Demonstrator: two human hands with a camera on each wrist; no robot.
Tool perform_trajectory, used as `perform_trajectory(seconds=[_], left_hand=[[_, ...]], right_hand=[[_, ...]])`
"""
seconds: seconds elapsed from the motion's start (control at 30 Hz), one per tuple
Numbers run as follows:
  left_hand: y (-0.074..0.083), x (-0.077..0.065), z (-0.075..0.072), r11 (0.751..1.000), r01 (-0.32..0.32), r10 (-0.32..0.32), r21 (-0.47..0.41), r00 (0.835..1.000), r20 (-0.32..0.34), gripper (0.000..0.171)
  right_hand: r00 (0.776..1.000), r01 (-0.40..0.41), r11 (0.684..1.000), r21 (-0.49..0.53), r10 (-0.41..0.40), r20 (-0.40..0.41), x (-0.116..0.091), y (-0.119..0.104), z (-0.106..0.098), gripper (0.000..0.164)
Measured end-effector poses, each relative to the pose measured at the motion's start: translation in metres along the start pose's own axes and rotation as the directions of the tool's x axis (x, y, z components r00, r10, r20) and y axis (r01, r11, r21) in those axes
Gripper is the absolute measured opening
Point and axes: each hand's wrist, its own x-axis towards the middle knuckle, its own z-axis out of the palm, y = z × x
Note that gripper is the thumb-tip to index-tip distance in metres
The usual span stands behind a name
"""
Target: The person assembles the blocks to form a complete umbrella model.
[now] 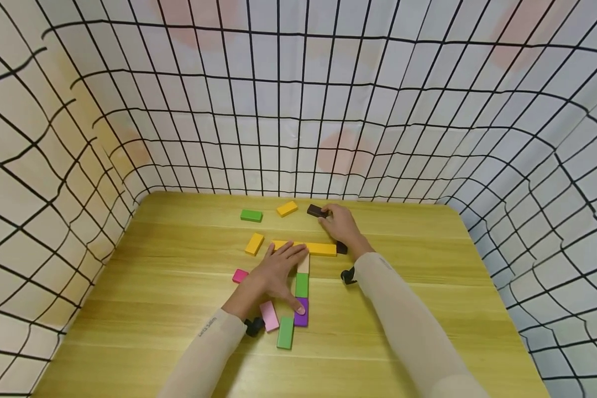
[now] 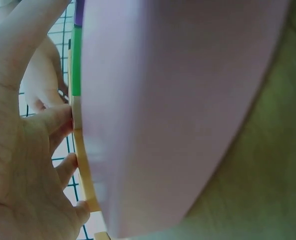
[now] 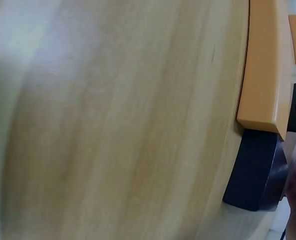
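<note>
While the left hand (image 1: 273,276) lies spread over the meeting point of two lines of blocks, the right hand (image 1: 342,224) pinches the near end of a dark block (image 1: 315,210) at the back of the surface (image 1: 348,342). Whether that block is raised or rests on the wood, I cannot tell. The right hand's grip is closed on it, thumb and fingers at one end; the left hand's grip is loose, its fingers extended, fingertips at the yellow row (image 1: 322,250) and thumb on the purple block (image 1: 300,320).

Above the purple block run the green block (image 1: 302,285) and the cream block (image 1: 303,264), up to the yellow row, whose right end touches a black end block (image 3: 252,170).

To do this step well, I would keep the left palm light, so the line stays straight, and carry the dark block high enough to clear the yellow row. A hold nearer its middle would probably give steadier control than this end pinch. The right forearm passes over the black end block, so a dipping wrist could nudge it out of contact.
</note>
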Motion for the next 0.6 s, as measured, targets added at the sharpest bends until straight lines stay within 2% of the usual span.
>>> perform_trajectory(seconds=[0.27,0.6], left_hand=[[-0.002,-0.001,0.000,0.999,-0.006,0.006,-0.036,1.000,0.002,0.147],[-0.004,-0.002,0.000,0.999,-0.007,0.006,-0.048,1.000,-0.005,0.147]], right_hand=[[0.999,-0.019,1.000,-0.022,0.019,-0.030,0.007,-0.002,0.005,0.029],[1.000,-0.001,1.000,-0.004,0.001,-0.019,0.014,0.002,0.008,0.025]])
